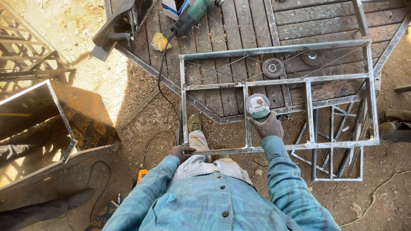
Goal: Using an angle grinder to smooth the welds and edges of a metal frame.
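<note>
I see the left hand (182,151) with fingers clenched on the near rail of the welded steel frame (278,81), lower centre. Right hand (267,126) grasps a green angle grinder (258,106) mid-frame. Beyond, wooden platform (239,25), second grinder (192,13) at top.

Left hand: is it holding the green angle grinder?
No. The left hand grips the metal frame; the right hand holds the grinder.

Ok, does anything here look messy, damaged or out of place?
A few things. Two loose grinding discs lie on the wooden platform under the metal frame. A black power cord trails off the platform onto the dirt. A crumpled yellow rag lies beside the second grinder. I see no clear damage.
</note>
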